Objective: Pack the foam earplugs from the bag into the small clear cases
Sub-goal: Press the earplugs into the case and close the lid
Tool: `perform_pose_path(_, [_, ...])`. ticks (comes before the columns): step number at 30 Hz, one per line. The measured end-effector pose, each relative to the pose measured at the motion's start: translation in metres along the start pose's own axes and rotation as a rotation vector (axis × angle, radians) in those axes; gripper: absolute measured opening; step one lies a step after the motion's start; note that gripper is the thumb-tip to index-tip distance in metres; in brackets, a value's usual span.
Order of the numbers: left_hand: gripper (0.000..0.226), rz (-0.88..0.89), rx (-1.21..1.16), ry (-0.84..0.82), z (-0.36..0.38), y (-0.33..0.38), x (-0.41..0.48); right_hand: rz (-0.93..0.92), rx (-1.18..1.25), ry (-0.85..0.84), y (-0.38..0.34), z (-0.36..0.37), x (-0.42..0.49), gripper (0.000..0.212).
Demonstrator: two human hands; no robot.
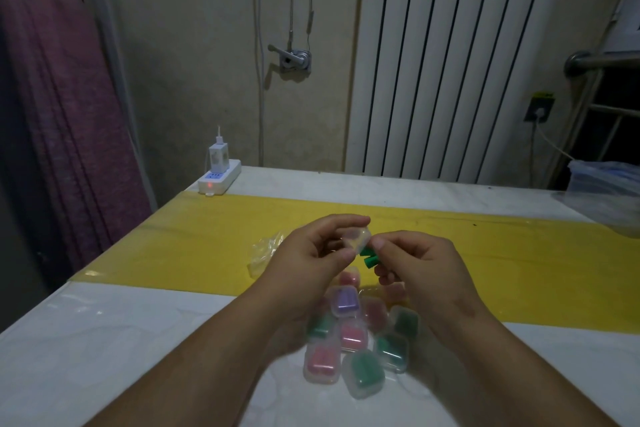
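My left hand [313, 253] holds a small clear case [356, 239] above the yellow strip of the table. My right hand [419, 263] pinches green foam earplugs [367, 257] right beside the case's lower edge, touching or nearly touching it. Below my hands lies a pile of several filled clear cases [358, 340] holding pink, green and purple earplugs. A crumpled clear plastic bag [265, 250] lies behind my left hand, partly hidden by it.
A white power strip [220, 177] with a charger sits at the table's far left corner. A clear plastic container [604, 180] stands at the far right edge. A radiator and wall lie behind the table [121, 340].
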State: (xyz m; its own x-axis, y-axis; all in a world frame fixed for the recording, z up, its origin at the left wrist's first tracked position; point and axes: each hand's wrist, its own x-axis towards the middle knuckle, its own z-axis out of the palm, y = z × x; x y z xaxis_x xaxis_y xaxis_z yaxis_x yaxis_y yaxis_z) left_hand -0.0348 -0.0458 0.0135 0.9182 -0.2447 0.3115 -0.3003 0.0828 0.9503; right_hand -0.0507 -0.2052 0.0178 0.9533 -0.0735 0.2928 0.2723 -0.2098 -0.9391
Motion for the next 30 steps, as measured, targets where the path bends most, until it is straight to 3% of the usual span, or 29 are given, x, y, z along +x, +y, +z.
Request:
perform_pose_path(4, [0.043, 0.027, 0.119, -0.017, -0.0031, 0.0004, 0.0015, -0.021, -0.143, 0.014, 0.0049, 0.0032, 0.002, 0.009])
perform_pose_path(7, [0.042, 0.042, 0.148, -0.023, -0.0033, -0.0011, 0.0012, -0.014, -0.23, 0.019, 0.0078, 0.005, 0.0035, 0.018])
perform_pose_path(15, [0.032, 0.038, 0.09, 0.018, -0.0052, -0.0063, 0.0057, 0.015, -0.097, -0.035, 0.005, 0.0034, 0.0019, 0.023])
perform_pose_path(21, [0.046, 0.011, 0.256, 0.044, -0.0039, -0.0053, 0.0034, 0.015, -0.143, -0.028, 0.0043, 0.0048, 0.0007, 0.027])
perform_pose_path(30, [0.039, 0.069, 0.529, 0.061, -0.003, -0.0068, 0.0025, 0.054, -0.171, -0.059, 0.0026, 0.0076, -0.0003, 0.026])
